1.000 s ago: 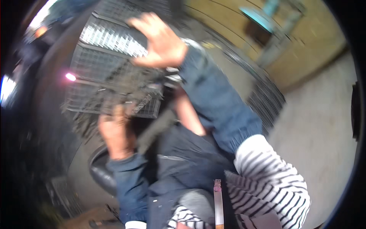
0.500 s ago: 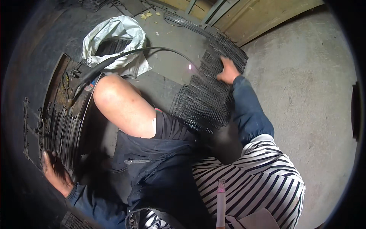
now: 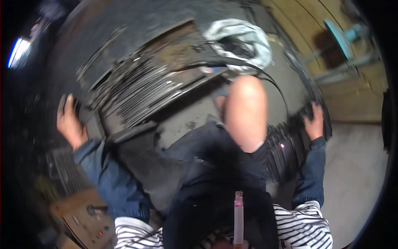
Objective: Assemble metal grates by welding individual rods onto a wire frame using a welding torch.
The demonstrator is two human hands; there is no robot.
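In the head view, blurred in places, the tray (image 3: pixel 182 35) lies tilted, with long metal strips (image 3: pixel 145 91) packed side by side in it. The left hand (image 3: pixel 71 124) is off the tray's left end, raised, its fingers extended and nothing visible in it. The right hand (image 3: pixel 316 123) is well to the right of the tray, thumb and fingers parted, at the edge of the dark grids (image 3: pixel 286 151); whether it touches them I cannot tell. These grids lie right of the tray, beyond the bare knee (image 3: pixel 248 108). Just past the tray's right end stands the white sack (image 3: pixel 262 43), open. A black cable (image 3: pixel 277 83) curves from that end toward the grids. Below the tray, at left, is a brown box (image 3: pixel 83 218).
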